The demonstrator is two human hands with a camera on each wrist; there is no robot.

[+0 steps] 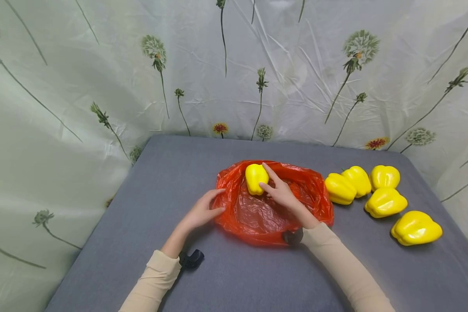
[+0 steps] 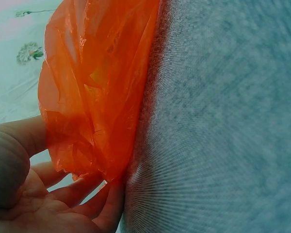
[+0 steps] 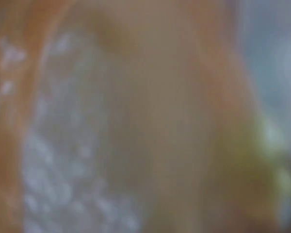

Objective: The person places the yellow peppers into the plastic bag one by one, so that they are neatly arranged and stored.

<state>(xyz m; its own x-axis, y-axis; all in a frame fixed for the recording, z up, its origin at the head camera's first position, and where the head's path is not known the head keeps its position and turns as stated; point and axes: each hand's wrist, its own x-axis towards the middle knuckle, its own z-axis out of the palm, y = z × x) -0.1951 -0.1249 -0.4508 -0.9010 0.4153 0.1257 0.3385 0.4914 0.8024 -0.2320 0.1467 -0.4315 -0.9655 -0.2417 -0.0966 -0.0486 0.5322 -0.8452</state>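
A red plastic bag [image 1: 253, 234] lies on the table with its mouth spread wide. Inside it, toward the far left, stands a yellow bell pepper [image 1: 256, 178]. My right hand [image 1: 282, 193] reaches over the near right rim, thumb and index finger spread along the pepper's right side. The index fingertip is at the pepper's top and the thumb tip overlaps its lower front. At the bag's left side my left hand [image 1: 199, 212] touches the plastic with spread fingers. The left wrist view shows the relaxed fingers [image 2: 77, 191] at the red bag [image 2: 97, 92]. The right wrist view is blurred.
Several yellow bell peppers [image 1: 386, 203] lie right of the bag, the nearest bell pepper [image 1: 340, 189] beside its rim. The grey table [image 1: 171, 173] ends at a flower-patterned curtain [image 1: 203, 65]. A dark curved piece [image 1: 192, 259] juts from the left wrist.
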